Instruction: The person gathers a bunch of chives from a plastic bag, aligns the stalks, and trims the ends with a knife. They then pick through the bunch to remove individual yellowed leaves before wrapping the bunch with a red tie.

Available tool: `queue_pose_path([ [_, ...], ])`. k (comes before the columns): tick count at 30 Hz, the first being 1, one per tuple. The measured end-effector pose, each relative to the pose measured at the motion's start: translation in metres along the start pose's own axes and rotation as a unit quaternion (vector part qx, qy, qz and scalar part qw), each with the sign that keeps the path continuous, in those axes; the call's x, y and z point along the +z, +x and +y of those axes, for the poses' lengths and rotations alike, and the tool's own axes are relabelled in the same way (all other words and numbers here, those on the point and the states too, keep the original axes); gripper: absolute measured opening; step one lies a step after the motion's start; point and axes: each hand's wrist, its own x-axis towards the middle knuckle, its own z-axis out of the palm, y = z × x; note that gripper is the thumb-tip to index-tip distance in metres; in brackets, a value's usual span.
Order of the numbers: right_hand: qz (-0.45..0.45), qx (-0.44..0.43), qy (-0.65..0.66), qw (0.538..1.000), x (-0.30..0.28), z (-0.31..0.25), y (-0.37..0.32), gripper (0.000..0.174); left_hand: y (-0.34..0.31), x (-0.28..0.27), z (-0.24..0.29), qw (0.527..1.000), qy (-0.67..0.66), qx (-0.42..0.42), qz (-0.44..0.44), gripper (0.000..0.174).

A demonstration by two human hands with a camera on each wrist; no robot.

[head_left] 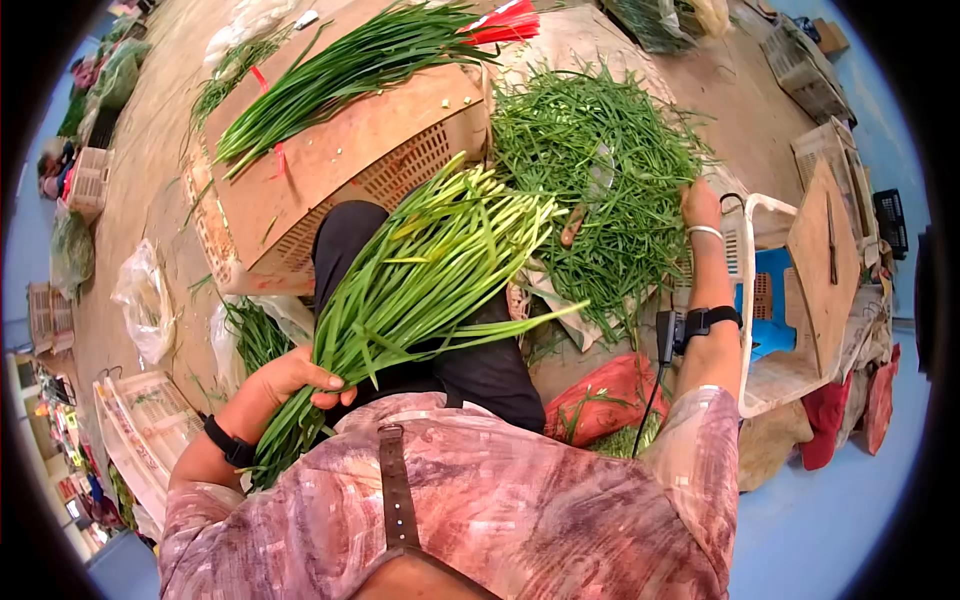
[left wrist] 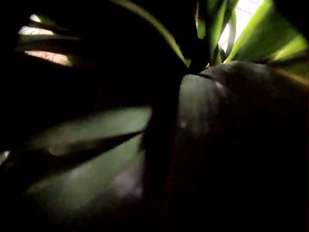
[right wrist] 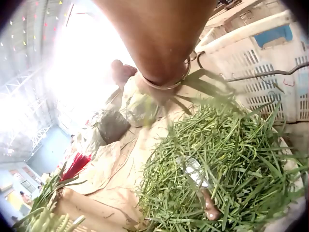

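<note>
My left hand [head_left: 300, 378] grips a thick bundle of long green stalks [head_left: 420, 270], its pale ends fanned out over dark-trousered legs. Leaves fill the left wrist view, mostly dark, with a few green blades [left wrist: 87, 169] showing. At the right edge of a heap of loose green leaves [head_left: 590, 130] is my right hand [head_left: 702, 205], above a pale ring on the wrist; its fingers are too unclear to read. Blurred leaves [right wrist: 207, 87] hang beside that wrist in the right wrist view. A knife with a brown handle [right wrist: 208, 205] lies on the heap.
On a board over a crate [head_left: 400, 165] lie more green stalks [head_left: 350, 80], beside red ties [head_left: 505, 22]. A white crate [head_left: 750, 300] with a blue item and a board stands right. A red sack [head_left: 610, 400] lies near my legs, and a plastic bag [head_left: 148, 300] at left.
</note>
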Motion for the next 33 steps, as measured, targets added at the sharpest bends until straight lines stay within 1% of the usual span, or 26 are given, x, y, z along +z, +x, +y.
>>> queue_pose_path([
  [1,-0.059,0.092,-0.057,0.992,-0.013,-0.005,0.000,0.025,0.003,0.001,0.001,1.000,0.000,-0.005,-0.001,0.050],
  [2,-0.114,0.183,-0.113,0.970,-0.027,-0.010,0.001,0.037,0.005,0.003,0.002,1.000,0.004,0.000,-0.001,0.050],
  [3,-0.130,0.167,-0.100,0.972,-0.046,-0.033,0.003,0.049,0.008,0.004,0.004,1.000,0.008,0.005,0.000,0.051],
  [4,-0.147,0.151,-0.087,0.974,-0.067,-0.068,0.004,0.061,0.010,0.006,0.005,1.000,0.007,0.007,0.000,0.051],
  [5,-0.224,0.146,0.003,0.964,-0.095,-0.104,0.009,0.068,0.013,0.009,0.007,1.000,0.026,0.016,-0.008,0.051],
  [6,-0.153,0.026,0.088,0.984,-0.103,-0.129,0.001,0.077,0.013,0.012,0.008,0.999,0.044,0.024,-0.014,0.051],
  [7,-0.152,-0.040,0.231,0.960,-0.122,-0.163,-0.007,0.084,0.013,0.017,0.011,0.999,0.042,0.023,-0.011,0.051],
  [8,-0.166,-0.103,0.338,0.921,-0.134,-0.194,-0.019,0.088,0.014,0.022,0.015,0.998,0.061,0.023,-0.011,0.051],
  [9,-0.111,-0.204,0.447,0.864,-0.126,-0.218,-0.033,0.093,0.016,0.026,0.018,0.996,0.082,0.024,-0.012,0.051],
  [10,-0.101,-0.256,0.485,0.830,-0.115,-0.241,-0.041,0.098,0.018,0.026,0.019,0.997,0.078,0.022,-0.014,0.051],
  [11,-0.085,-0.280,0.389,0.874,-0.106,-0.254,-0.052,0.097,0.019,0.026,0.020,0.996,0.080,0.024,-0.014,0.051],
  [13,-0.036,-0.283,0.341,0.896,-0.099,-0.268,-0.058,0.079,0.018,0.024,0.020,0.997,0.070,0.012,-0.028,0.051],
  [15,-0.106,-0.253,0.452,0.849,-0.088,-0.261,-0.049,0.049,0.015,0.025,0.020,0.998,0.057,0.009,-0.025,0.052],
  [16,-0.069,-0.262,0.493,0.827,-0.081,-0.258,-0.044,0.027,0.015,0.026,0.021,0.998,0.051,0.009,-0.026,0.054],
  [17,-0.045,-0.271,0.488,0.829,-0.076,-0.256,-0.041,0.019,0.016,0.025,0.021,0.998,0.052,0.010,-0.028,0.054],
  [19,-0.079,-0.254,0.486,0.833,-0.080,-0.252,-0.035,0.012,0.020,0.021,0.018,0.998,0.032,0.013,-0.060,0.057],
  [20,-0.111,-0.156,0.579,0.793,-0.081,-0.251,-0.033,0.009,0.021,0.018,0.017,0.997,0.032,0.013,-0.067,0.059],
  [21,-0.142,-0.056,0.660,0.736,-0.081,-0.252,-0.032,0.007,0.021,0.018,0.018,0.997,0.029,0.014,-0.067,0.059],
  [22,-0.063,-0.038,0.754,0.653,-0.081,-0.255,-0.025,0.005,0.020,0.019,0.019,0.997,0.030,0.020,-0.067,0.059],
  [23,-0.071,0.074,0.781,0.617,-0.083,-0.251,-0.019,0.007,0.020,0.020,0.019,0.997,0.031,0.023,-0.066,0.060],
  [25,-0.068,0.186,0.845,0.497,-0.071,-0.237,-0.007,0.010,0.022,0.015,0.018,0.997,0.038,0.017,-0.071,0.059],
  [27,-0.059,0.205,0.914,0.345,-0.054,-0.206,0.006,0.012,0.022,0.013,0.018,0.996,0.045,0.014,-0.077,0.059],
  [29,0.051,0.310,0.871,0.378,-0.045,-0.183,0.024,0.013,0.019,0.013,0.017,0.998,0.013,-0.005,-0.058,0.057],
  [31,0.127,0.382,0.849,0.342,-0.026,-0.133,0.040,0.014,0.017,0.011,0.015,0.998,-0.007,-0.005,-0.056,0.055],
  [33,0.168,0.359,0.750,0.530,-0.032,-0.108,0.035,0.015,0.015,0.013,0.012,0.998,-0.027,-0.006,-0.054,0.053],
])
